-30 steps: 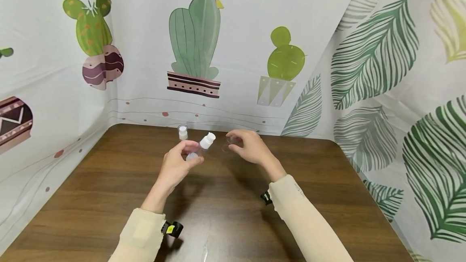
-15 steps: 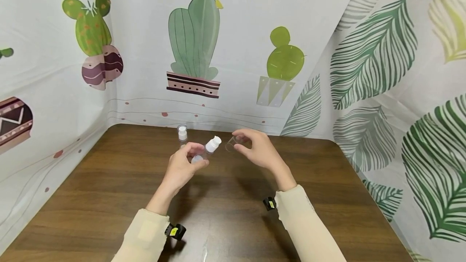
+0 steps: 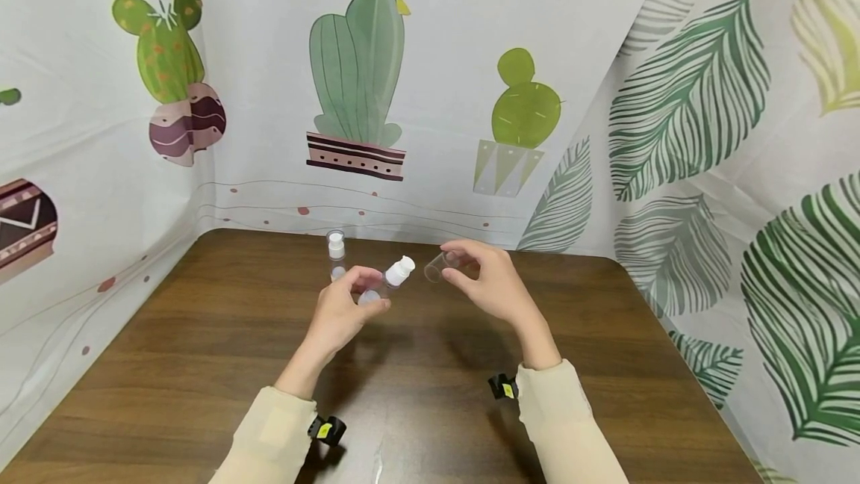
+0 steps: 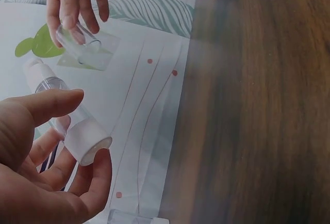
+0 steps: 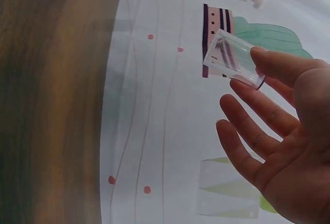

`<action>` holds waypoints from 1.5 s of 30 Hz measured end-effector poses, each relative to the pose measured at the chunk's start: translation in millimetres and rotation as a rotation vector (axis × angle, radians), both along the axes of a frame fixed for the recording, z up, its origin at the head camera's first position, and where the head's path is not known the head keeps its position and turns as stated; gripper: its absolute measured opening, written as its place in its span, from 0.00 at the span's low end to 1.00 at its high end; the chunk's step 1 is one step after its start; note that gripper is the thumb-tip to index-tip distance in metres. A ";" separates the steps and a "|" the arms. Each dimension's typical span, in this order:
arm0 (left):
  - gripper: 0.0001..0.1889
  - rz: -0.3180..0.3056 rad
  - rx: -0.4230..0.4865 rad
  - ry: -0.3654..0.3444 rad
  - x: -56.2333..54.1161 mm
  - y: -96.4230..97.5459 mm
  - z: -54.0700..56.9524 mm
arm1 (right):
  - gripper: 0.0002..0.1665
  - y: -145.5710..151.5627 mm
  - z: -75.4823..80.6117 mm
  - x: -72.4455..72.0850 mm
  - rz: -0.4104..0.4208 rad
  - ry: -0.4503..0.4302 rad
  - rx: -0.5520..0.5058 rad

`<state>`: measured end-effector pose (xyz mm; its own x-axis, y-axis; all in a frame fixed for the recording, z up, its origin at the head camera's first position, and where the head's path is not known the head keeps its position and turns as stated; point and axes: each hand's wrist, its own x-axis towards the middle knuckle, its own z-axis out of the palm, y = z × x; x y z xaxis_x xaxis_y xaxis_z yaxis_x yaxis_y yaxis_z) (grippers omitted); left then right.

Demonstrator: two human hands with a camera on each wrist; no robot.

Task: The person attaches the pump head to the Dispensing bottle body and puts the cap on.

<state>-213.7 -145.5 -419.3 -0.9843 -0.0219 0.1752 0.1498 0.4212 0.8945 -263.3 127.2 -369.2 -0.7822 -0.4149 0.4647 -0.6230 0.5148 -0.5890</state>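
My left hand (image 3: 339, 312) holds a small clear pump bottle (image 4: 88, 140) with a white base, thumb on one side and fingers on the other. The bottle tilts, its white pump head (image 3: 401, 271) pointing up and to the right. Just right of it, my right hand (image 3: 493, 286) pinches a clear cap (image 5: 232, 58) between thumb and fingertips. The cap is apart from the pump head, its open end turned toward the bottle. Behind my left hand stands a second pump bottle (image 3: 336, 246), its lower part partly hidden by the fingers.
Both hands are above a brown wooden table (image 3: 430, 387). A white cloth (image 3: 269, 95) printed with cacti and leaves hangs behind the table and along its sides. Black wrist cameras are strapped at both sleeves.
Both hands have shifted a little to the right, carrying the bottle and the cap. The clear cap now shows more plainly in my right hand. The second bottle has stayed put.
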 end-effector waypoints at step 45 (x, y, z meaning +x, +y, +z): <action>0.20 -0.054 -0.047 0.074 2.7 21.9 -10.8 | 0.22 -7.7 0.3 25.5 0.006 0.007 -0.145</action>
<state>-211.0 -123.6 -430.1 -0.9680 0.0410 0.2474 0.2388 0.4515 0.8597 -237.8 119.4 -368.9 -0.7762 -0.3480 0.5258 -0.6305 0.4207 -0.6523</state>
